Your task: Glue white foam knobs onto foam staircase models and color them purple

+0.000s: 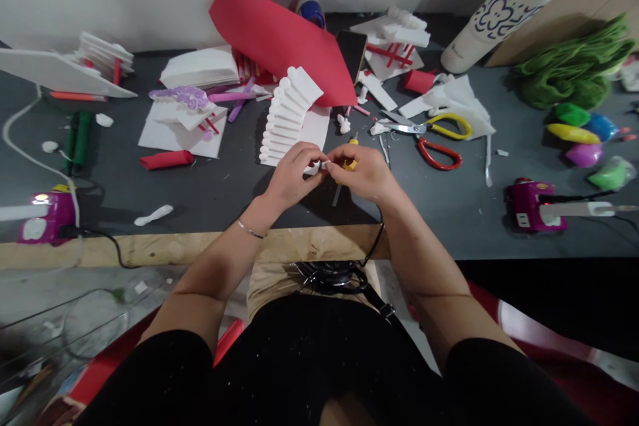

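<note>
My left hand [295, 175] and my right hand [363, 173] meet above the front part of the dark table. A small white piece [324, 164] is pinched between the fingertips of both hands. Just behind my left hand lies a fan of white strips with rounded ends [287, 121], resting on a white sheet [315, 128]. A yellow tool [351, 163] is partly hidden under my right hand. To the right of my right hand lie scissors [417, 128] with one yellow and one red handle, their blades apart.
Behind the hands are a large red sheet [289, 40] and a phone [351, 53]. A white bottle [504, 13] and green yarn [574, 73] stand at the right. Purple power blocks [532, 205] sit at both sides. A white piece [154, 215] lies front left.
</note>
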Available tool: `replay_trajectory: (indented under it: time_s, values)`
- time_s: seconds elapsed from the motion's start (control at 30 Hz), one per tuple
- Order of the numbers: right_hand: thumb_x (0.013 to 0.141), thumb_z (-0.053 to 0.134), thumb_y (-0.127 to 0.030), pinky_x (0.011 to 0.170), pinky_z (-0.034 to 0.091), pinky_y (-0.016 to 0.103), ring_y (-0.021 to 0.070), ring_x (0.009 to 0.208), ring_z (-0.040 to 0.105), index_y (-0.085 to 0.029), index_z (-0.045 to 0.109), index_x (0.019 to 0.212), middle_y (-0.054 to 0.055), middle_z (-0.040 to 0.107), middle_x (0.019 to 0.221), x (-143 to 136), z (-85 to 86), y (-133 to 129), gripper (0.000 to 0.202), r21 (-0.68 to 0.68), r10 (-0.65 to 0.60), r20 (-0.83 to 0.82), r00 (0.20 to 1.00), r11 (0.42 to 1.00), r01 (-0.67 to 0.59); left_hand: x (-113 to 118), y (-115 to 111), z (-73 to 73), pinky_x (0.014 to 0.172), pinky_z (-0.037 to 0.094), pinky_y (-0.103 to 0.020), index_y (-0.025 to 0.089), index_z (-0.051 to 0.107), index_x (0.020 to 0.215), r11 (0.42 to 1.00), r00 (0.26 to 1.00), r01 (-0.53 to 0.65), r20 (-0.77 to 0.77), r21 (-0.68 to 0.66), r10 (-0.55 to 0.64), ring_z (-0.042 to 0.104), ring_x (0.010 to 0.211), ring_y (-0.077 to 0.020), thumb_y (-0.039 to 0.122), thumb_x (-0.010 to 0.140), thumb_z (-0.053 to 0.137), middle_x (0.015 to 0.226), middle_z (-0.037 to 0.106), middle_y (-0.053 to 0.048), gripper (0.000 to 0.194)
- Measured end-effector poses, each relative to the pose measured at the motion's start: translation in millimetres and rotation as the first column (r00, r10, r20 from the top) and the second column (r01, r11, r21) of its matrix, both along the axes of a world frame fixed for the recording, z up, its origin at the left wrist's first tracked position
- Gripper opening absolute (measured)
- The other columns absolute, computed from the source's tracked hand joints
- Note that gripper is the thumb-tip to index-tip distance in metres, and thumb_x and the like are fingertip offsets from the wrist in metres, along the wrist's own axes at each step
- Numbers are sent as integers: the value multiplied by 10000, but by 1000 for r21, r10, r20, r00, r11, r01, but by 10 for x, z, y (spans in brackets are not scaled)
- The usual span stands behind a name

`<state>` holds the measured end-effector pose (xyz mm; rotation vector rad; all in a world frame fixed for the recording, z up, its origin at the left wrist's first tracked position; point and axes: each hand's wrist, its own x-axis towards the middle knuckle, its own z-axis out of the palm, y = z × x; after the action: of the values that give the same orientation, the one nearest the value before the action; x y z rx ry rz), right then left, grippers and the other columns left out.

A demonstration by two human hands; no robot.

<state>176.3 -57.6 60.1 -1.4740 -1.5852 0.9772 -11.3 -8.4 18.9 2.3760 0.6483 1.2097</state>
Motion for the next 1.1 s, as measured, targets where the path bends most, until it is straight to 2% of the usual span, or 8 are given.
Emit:
replay_trajectory:
  time_s: [0.2,0.37,0.43,0.6,0.77,1.0,1.1]
  values:
    - [834,682,-393,672,462,301,128,677,568,-191,744,837,8,721,766,-3,52,-10,211,-11,-3,-68,998,1000,2,6,-33,32,722,535,-279,216,619,1043,998,997,-50,59,40,48,652,826,-131,216,986,642,1004,705,-32,62]
    - [806,750,-399,746,524,318,160,810,657,-212,737,997,33,767,946,-8,57,-22,268,55,-27,-104,994,998,33,-12,-25,37,736,546,-289,220,618,1028,994,992,-105,68,22,103,647,797,-132,220,951,685,994,712,-23,102]
    - [809,752,-387,750,529,322,166,834,667,-218,722,1001,33,765,969,-15,43,-26,257,77,-31,-97,995,996,39,-11,-27,40,740,545,-286,221,620,1016,993,990,-115,89,23,113,648,804,-135,231,947,696,980,712,-18,104]
    - [845,717,-380,728,516,319,158,799,642,-225,696,957,15,734,910,-52,33,-34,192,102,-23,-47,999,994,28,3,-55,38,752,540,-281,222,633,1021,993,990,-114,82,-27,116,651,825,-134,197,927,693,994,716,-11,114]
    - [828,697,-359,693,494,311,145,728,608,-229,687,877,-2,718,825,-93,73,-45,140,67,-95,-31,995,993,97,20,-72,37,761,546,-275,218,651,1022,992,989,-102,96,-74,109,661,831,-129,170,909,690,996,726,-14,128]
    - [809,690,-388,678,492,305,142,697,604,-234,682,843,-5,717,791,-101,85,-42,158,73,-146,-45,988,986,149,39,-86,29,709,566,-247,200,678,1051,969,987,-67,126,-236,98,662,800,-112,275,935,690,1058,733,-52,139]
    - [804,687,-409,692,504,316,150,712,616,-234,691,849,0,721,805,-93,103,-46,181,88,-148,-55,987,984,152,38,-87,16,715,568,-255,205,672,1088,968,983,-66,153,-243,105,657,809,-113,301,944,690,1080,721,-57,174]
